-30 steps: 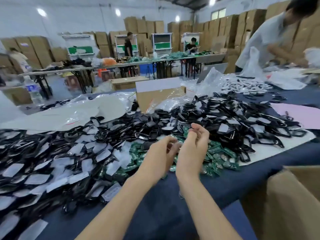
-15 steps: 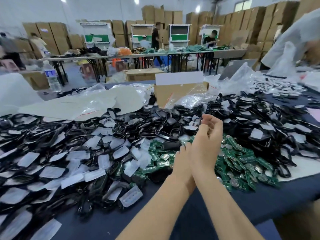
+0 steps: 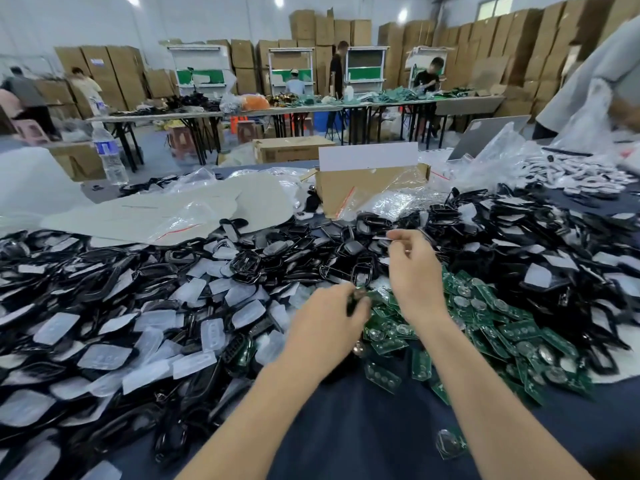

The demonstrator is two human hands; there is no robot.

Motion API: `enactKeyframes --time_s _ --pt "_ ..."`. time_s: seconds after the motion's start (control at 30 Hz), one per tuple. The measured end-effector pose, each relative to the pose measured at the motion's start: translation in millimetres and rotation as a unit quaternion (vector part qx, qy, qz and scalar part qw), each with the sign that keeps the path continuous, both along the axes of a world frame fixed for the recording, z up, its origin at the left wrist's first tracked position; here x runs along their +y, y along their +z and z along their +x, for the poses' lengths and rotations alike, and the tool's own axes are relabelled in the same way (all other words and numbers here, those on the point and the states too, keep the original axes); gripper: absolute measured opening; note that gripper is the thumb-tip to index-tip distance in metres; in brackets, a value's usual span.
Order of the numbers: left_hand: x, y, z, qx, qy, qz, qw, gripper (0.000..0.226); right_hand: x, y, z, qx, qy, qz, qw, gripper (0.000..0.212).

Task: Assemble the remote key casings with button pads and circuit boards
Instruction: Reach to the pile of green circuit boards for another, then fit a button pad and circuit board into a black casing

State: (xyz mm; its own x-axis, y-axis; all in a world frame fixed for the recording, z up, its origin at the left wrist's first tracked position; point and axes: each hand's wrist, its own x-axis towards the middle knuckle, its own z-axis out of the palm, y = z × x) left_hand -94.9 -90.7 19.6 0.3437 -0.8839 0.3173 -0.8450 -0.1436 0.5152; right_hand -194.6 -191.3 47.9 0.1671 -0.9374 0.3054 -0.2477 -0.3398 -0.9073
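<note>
The left hand (image 3: 325, 323) has its fingers curled tight round a small dark casing (image 3: 353, 301), held low over the near edge of the heap, with a bit of green showing at its top edge. The right hand (image 3: 414, 271) is raised just beyond it, with its fingers curled and the thumb and forefinger drawn close together. A thin pale sliver sits at the fingertips, but whether the hand is actually pinching it cannot be told.

The loose casings (image 3: 247, 266) are glossy black, some open frames and some closed shells, and they are piled thick across the table (image 3: 363, 427), which is covered in dark blue cloth. Mixed in among them on the left are the button pads (image 3: 104, 356), cloudy, translucent and roughly rectangular with rounded corners. The circuit boards (image 3: 519, 332) are green with round clear or silvery discs on them. They lie in a heap under and to the right of the right hand, and a few strays sit on the bare cloth nearby.

Behind the pile stands an open cardboard box (image 3: 346, 192) with crumpled clear plastic bags (image 3: 391, 199) against it. A water bottle (image 3: 109, 157) stands far off to the left.
</note>
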Motion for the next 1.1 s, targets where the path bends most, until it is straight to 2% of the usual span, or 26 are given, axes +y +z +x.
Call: enactKeyframes --time_s 0.1,0.17,0.23,0.27,0.33,0.43,0.5,0.57,0.63,0.67,0.73,0.77,0.83,0.93,1.03,1.1 --pt "13.6 -1.3 26.0 0.026 -0.006 -0.031 0.999 0.032 -7.9 -10.3 18.9 0.179 0.026 -0.048 0.982 0.028" --pt "21.4 -2.8 36.9 0.057 -0.001 -0.051 0.997 0.025 -9.0 -18.4 31.6 0.309 0.05 -0.065 0.948 0.035" --pt "29.0 -4.3 45.6 0.136 0.011 -0.091 0.987 0.017 -8.7 -28.9 41.4 0.41 0.075 -0.076 0.906 0.046" --pt "32.7 -4.7 49.3 0.185 0.017 -0.112 0.976 0.016 -8.5 -34.5 44.5 0.442 0.083 -0.078 0.89 0.051" --pt "38.3 -4.8 56.0 0.297 0.024 -0.149 0.943 0.018 -9.1 -42.8 48.1 0.458 0.088 -0.072 0.882 0.055" --pt "43.2 -3.1 64.2 0.473 0.03 -0.186 0.861 0.02 -8.0 -43.8 50.3 0.433 0.08 -0.082 0.894 0.046" --pt "44.1 -3.5 69.2 0.53 0.028 -0.193 0.825 0.022 -6.5 -41.7 51.5 0.386 0.067 -0.123 0.912 0.036" --pt "44.7 -3.9 73.1 0.556 0.026 -0.207 0.804 0.024 -1.0 -34.3 54.1 0.264 0.072 -0.131 0.953 0.029" --pt "45.1 -4.2 76.0 0.566 0.03 -0.22 0.794 0.022 6.4 -26.3 61.6 0.083 0.123 -0.023 0.989 0.019" --pt "45.5 -4.8 76.7 0.57 0.033 -0.225 0.79 0.02 10.8 -23.4 65.8 -0.012 0.164 0.058 0.985 0.018" --pt "45.2 -5.7 78.4 0.574 0.037 -0.234 0.784 0.016 21.2 -21.4 72.5 -0.156 0.231 0.197 0.94 0.016" --pt "44.6 -6.6 79.8 0.569 0.039 -0.237 0.787 0.015 24.9 -21.2 75.7 -0.196 0.248 0.244 0.917 0.016" --pt "43.9 -8.7 82.3 0.548 0.045 -0.244 0.798 0.012 30.4 -22.2 78.9 -0.244 0.265 0.32 0.876 0.018" --pt "43.9 -11.1 86.0 0.513 0.048 -0.264 0.815 0.012 34.4 -21.4 79.5 -0.305 0.288 0.417 0.807 0.033" --pt "44.5 -13.7 87.5 0.487 0.057 -0.264 0.831 0.017 37.3 -19.3 77.9 -0.346 0.326 0.468 0.745 0.047" --pt "43.6 -15.8 88.7 0.489 0.064 -0.269 0.827 0.017 38.3 -17.2 75.6 -0.376 0.343 0.487 0.71 0.048"
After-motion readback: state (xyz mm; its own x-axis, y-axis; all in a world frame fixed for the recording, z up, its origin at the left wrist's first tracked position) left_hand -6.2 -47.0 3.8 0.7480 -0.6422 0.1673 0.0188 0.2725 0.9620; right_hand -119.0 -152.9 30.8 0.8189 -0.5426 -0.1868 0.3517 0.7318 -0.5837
